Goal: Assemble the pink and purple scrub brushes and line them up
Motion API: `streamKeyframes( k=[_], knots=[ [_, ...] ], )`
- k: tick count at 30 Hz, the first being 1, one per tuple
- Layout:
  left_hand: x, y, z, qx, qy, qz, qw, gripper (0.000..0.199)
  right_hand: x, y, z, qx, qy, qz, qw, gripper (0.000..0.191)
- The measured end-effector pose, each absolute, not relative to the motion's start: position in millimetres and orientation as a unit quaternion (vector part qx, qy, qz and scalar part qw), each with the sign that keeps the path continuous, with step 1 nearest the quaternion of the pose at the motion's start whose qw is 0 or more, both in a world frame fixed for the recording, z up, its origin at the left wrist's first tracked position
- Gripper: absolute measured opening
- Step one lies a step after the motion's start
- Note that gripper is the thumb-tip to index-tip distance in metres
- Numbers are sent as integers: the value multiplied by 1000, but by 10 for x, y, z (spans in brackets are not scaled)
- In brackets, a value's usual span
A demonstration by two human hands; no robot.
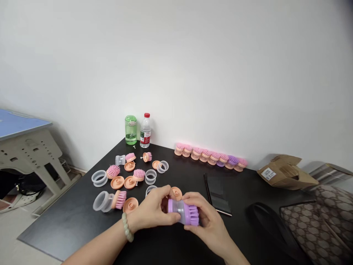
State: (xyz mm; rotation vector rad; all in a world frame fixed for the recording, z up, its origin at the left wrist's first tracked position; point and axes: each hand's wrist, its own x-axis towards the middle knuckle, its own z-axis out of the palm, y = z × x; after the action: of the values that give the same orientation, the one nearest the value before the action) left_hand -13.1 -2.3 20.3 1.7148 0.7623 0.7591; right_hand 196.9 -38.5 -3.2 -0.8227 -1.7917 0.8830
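Over black table (63,228), left hand (154,208), right hand (206,221), both clasping lilac brush (190,215)

A brush (183,212) is held between the left hand (153,208) and right hand (205,221) above the table (63,228). Loose brush parts (117,182) are scattered to the left; a phone (219,195) is laid to the right, and a row of brushes (209,154) is lined up behind, along the wall (176,73).

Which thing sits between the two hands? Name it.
The head view shows a lilac-bristled brush with clear plastic body between the left hand and the right hand.
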Motion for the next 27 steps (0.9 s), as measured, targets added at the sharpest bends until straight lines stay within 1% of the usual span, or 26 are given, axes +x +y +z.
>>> streamKeyframes(
  k=[2, 3, 6, 8, 10, 14, 17, 20, 23, 25, 27],
  knots=[
    [-135, 0, 194, 638, 293, 257, 664, 23, 1949, -407, -9, -294, -775, 303, 471, 47],
    [-140, 16, 183, 597, 289, 230, 712, 25, 1939, -418, 3, -274, -793, 271, 471, 50],
    [-179, 73, 161, 493, 304, 160, 799, 41, 1955, -431, 14, -243, -812, 198, 492, 57],
    [-219, 106, 169, 447, 297, 145, 831, 46, 2015, -412, -11, -263, -797, 180, 514, 56],
    [-254, 124, 190, 431, 259, 192, 843, 43, 2092, -364, -57, -337, -775, 177, 505, 49],
    [-276, 118, 229, 439, 150, 329, 823, 46, 2169, -248, -119, -513, -733, 200, 398, 39],
    [-270, 111, 235, 449, 113, 393, 794, 53, 2137, -228, -78, -525, -741, 271, 319, 37],
    [-259, 113, 222, 465, 129, 415, 772, 52, 2078, -262, -40, -485, -767, 326, 267, 44],
    [-242, 106, 192, 471, 148, 413, 765, 47, 2045, -276, -83, -484, -770, 312, 275, 55],
    [-226, 93, 170, 462, 149, 399, 778, 52, 2050, -264, -127, -489, -768, 283, 302, 61],
    [-208, 80, 154, 461, 153, 393, 781, 60, 2062, -254, -148, -483, -768, 246, 340, 60]
  ],
)
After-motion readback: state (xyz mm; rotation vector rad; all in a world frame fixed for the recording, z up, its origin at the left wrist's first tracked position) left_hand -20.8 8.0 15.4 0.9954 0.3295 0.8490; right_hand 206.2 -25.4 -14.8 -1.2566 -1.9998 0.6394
